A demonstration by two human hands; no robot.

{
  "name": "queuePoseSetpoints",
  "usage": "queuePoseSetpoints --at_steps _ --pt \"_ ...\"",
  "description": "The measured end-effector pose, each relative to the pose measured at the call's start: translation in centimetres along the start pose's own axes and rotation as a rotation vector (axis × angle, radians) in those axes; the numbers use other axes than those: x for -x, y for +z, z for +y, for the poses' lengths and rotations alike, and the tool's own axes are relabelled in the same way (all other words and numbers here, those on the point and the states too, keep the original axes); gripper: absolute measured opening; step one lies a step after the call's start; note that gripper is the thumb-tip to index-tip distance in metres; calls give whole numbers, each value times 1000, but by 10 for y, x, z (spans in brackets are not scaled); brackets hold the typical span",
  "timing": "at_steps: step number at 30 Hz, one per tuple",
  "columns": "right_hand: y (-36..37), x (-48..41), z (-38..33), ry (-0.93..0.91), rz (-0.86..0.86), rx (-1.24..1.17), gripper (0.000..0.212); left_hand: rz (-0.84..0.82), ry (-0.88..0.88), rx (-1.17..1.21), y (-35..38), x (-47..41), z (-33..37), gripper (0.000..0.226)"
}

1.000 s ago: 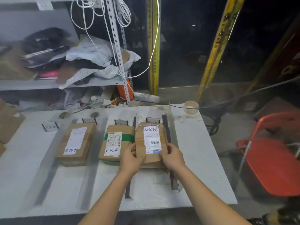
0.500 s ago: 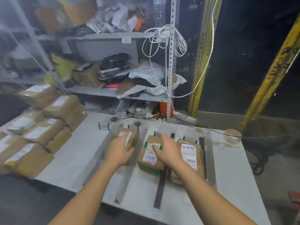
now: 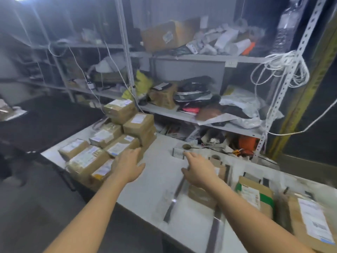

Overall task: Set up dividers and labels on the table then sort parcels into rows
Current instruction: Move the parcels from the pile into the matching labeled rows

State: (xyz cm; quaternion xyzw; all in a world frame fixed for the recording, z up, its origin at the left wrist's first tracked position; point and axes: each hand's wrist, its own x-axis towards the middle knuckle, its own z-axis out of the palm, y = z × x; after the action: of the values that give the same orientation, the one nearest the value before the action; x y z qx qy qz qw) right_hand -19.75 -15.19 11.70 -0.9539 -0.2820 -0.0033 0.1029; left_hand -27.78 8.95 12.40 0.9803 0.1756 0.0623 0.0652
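Observation:
A stack of brown cardboard parcels with white labels is piled on the left end of the white table. My left hand hovers open just right of the stack, fingers spread, holding nothing. My right hand is open above the table, over the first sorted parcel. To the right lie a parcel with green tape and a parcel with a large white label, each in its own row. Dark divider strips separate the rows. A small label card stands at the back.
Metal shelving crammed with bags, boxes and white cable stands right behind the table. An orange object sits low at the back. Dark floor lies to the left of the table edge.
The view has swung left and both hands have left the sorted parcels, moving left across the table toward the stack. The right hand came off the green-taped parcel.

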Motion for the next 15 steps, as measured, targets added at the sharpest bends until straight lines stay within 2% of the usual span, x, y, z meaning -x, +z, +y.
queuePoseSetpoints --at_steps 8,15 --pt "28 -95 -127 -37 -1 34 60 12 -2 79 -23 -55 -149 63" --pt "57 -197 -189 -37 -11 2 58 -39 -39 37 -21 -134 -245 70"
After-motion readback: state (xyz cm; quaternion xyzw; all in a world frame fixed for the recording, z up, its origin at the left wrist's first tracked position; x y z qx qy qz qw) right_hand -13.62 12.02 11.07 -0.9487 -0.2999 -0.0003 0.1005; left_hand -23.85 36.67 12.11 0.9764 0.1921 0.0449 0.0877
